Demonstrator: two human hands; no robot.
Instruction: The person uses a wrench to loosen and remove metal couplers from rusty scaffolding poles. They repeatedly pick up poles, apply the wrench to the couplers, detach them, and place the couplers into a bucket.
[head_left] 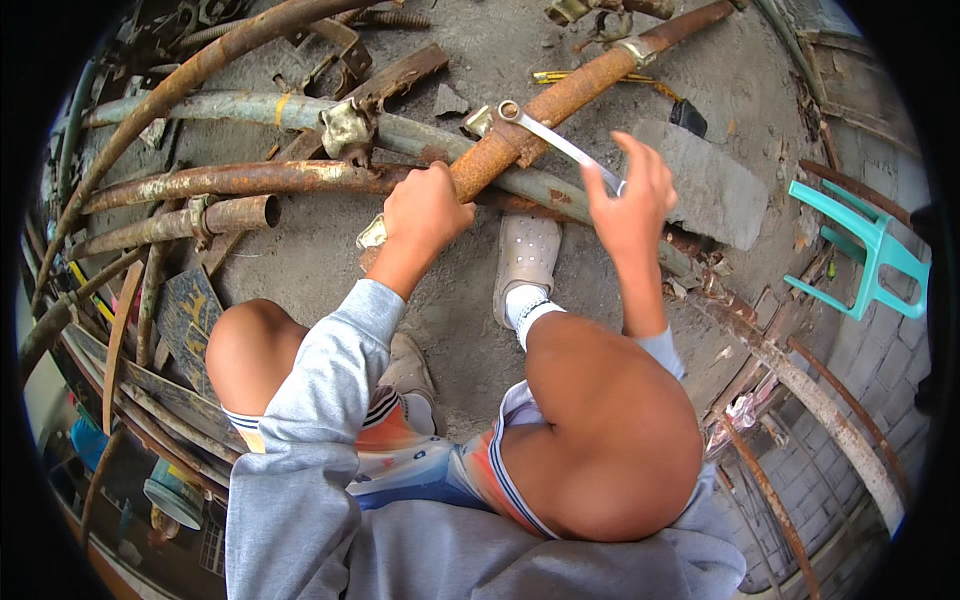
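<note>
My left hand [424, 212] is closed around the lower end of a rusty pipe [575, 98], which slants up to the right across a grey pipe [405, 135]. A silver combination wrench [558, 142] lies across the rusty pipe, its ring end beside a metal pipe clamp [480, 122]. Whether the ring is seated on a nut or bolt I cannot tell. At the wrench's other end, my right hand [634, 205] has its fingers raised and apart, with the thumb close against the handle. Another clamp [636, 52] sits farther up the rusty pipe.
Rusty pipes [250, 178] and loose clamps [350, 130] crowd the left side. A flat concrete slab [705, 180] lies right of my right hand. Farther right is a turquoise plastic stool [868, 250]. My clog-shod foot [527, 255] rests just below the crossed pipes.
</note>
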